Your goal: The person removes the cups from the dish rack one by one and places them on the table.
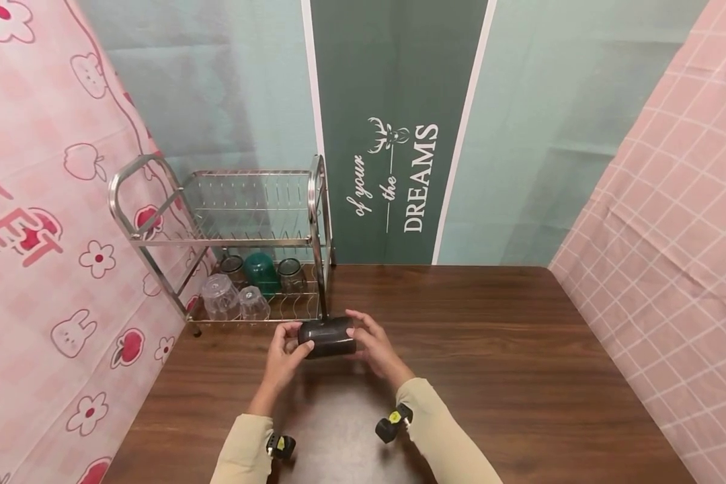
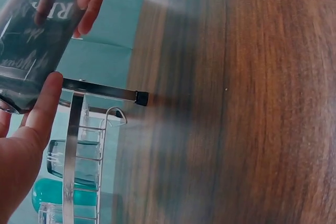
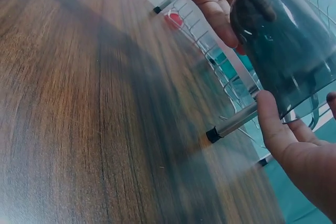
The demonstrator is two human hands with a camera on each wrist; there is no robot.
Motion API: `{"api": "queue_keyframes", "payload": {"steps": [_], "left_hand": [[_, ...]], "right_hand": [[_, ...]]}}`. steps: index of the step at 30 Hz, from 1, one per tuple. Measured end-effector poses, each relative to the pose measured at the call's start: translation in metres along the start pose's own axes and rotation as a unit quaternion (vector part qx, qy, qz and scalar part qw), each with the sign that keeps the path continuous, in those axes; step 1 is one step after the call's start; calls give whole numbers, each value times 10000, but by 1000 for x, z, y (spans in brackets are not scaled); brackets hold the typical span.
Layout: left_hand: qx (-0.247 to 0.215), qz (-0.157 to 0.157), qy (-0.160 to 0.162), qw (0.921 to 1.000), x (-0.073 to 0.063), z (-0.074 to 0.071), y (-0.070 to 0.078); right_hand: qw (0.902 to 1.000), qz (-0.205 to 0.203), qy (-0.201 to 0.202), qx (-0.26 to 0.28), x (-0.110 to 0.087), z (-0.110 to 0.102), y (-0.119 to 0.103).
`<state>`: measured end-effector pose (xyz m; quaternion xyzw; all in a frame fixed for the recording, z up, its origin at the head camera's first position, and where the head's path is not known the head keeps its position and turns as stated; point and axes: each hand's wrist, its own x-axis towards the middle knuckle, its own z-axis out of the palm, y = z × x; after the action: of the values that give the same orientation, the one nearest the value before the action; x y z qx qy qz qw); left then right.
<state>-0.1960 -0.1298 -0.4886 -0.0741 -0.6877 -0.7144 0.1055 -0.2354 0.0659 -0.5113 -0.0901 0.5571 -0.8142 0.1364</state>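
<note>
A dark smoky see-through glass (image 1: 328,338) is held on its side above the table, in front of the dish rack's right corner. My left hand (image 1: 282,357) grips its left end, thumb on the near side. At the other end my right hand (image 1: 376,347) holds it, with the fingers spread round the glass. In the left wrist view a right-hand finger shows through the glass (image 2: 37,40); whether it is inside or behind cannot be told. The right wrist view shows the rounded end of the glass (image 3: 289,40) by the left hand.
A two-tier metal dish rack (image 1: 224,242) stands at the back left. Its lower shelf bears a teal cup (image 1: 262,274), clear glasses (image 1: 220,297) and smoky glasses (image 1: 291,274). The brown wooden table (image 1: 478,363) stretches to the right. Printed cloths hang round it.
</note>
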Motion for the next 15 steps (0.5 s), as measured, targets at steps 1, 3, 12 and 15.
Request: {"api": "queue_keyframes", "payload": {"steps": [1,3,12,15], "left_hand": [[-41,-14,-19,10000,1,-1,-4],[-101,-32,-67,9999,3,-3,-11],[322,172,-452,9983,5,-12,-18],[559,254,-444,9971,4,-13,-11]], "right_hand": [[10000,-19,20,20,1,-1,1],[10000,-77,59,9,2,-1,2],[9975,-656,92,-245,-4,-6,-5],[9966,-702,114,-415,-4,-6,-9]]}}
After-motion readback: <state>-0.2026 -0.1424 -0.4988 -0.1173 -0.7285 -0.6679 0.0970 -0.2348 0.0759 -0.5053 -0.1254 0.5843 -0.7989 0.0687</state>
